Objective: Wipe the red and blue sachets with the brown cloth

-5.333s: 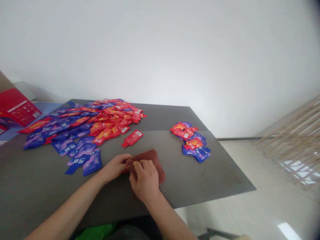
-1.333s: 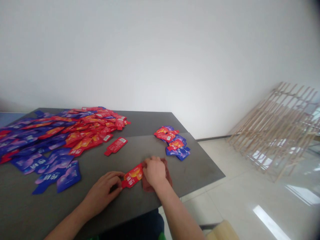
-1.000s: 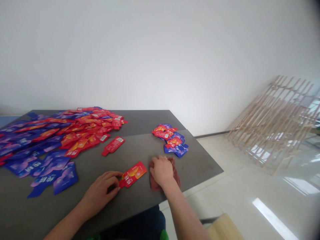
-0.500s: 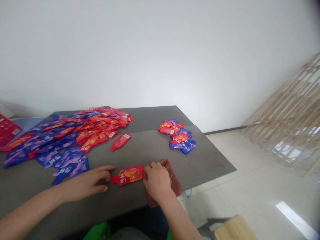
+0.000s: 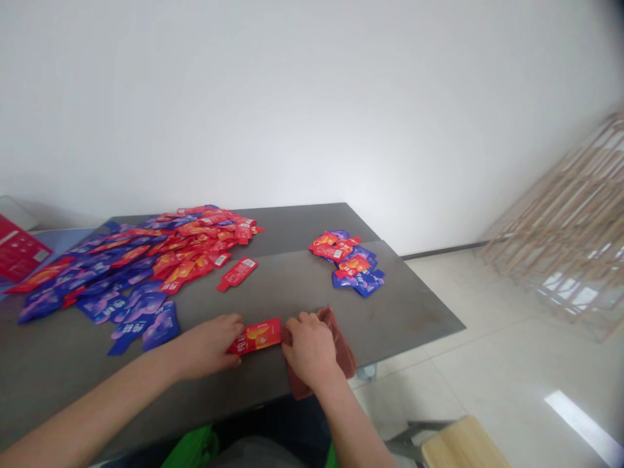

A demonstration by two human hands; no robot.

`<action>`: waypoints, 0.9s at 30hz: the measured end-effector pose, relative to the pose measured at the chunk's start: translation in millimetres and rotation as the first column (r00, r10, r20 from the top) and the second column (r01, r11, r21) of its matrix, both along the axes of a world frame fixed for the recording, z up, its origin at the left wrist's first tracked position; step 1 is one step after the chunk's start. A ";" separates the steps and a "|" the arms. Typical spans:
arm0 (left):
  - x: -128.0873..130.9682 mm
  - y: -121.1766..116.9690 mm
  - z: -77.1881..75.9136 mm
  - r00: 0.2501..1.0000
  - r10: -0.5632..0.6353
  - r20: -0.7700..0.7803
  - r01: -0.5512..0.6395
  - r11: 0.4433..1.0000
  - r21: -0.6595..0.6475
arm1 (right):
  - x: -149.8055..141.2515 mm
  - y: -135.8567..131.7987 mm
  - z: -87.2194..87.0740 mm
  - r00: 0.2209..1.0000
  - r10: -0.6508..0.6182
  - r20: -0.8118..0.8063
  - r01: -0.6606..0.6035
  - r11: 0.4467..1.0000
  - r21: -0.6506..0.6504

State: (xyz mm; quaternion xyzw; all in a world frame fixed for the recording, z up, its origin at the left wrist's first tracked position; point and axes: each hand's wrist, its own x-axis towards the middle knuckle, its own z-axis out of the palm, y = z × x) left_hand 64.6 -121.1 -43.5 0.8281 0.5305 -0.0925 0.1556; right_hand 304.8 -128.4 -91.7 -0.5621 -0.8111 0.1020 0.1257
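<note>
A red sachet (image 5: 262,335) with an orange fruit print lies flat near the front of the table. My left hand (image 5: 214,344) has its fingers closed over the sachet's narrow left end, hiding that part. At the other end, my right hand (image 5: 310,348) rests with curled fingers on a folded brown cloth (image 5: 343,351), gripping it, its fingertips close against the sachet's right edge. Whether those fingertips also pinch the sachet is hard to see. Beyond my hands, a single red sachet (image 5: 238,273) lies back side up.
A large heap of red and blue sachets (image 5: 190,244) covers the table's left side. On the right sits a smaller pile (image 5: 355,263). A red box (image 5: 19,250) stands at far left, a wooden stool (image 5: 463,445) at lower right, and a slatted rack (image 5: 565,214) by the wall.
My left hand has moved right and closed over the red sachet's narrow end; before, it was open beside it. My right hand stays on the cloth. The view has shifted slightly.
</note>
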 end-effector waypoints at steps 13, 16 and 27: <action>-14.1 -6.3 -33.5 0.972 0.040 0.233 -0.064 0.993 0.098 | 17.0 2.0 1.5 0.970 -0.094 -0.223 0.078 0.994 -0.081; -19.3 13.8 -16.2 0.969 -0.006 0.248 0.007 1.000 -0.001 | 23.1 0.5 1.9 0.911 -0.157 -0.381 0.121 0.986 -0.118; -38.1 46.3 -54.1 0.797 0.346 0.495 -0.343 0.934 -0.101 | 10.8 6.0 -0.2 0.883 -0.237 -0.406 0.211 0.971 -0.109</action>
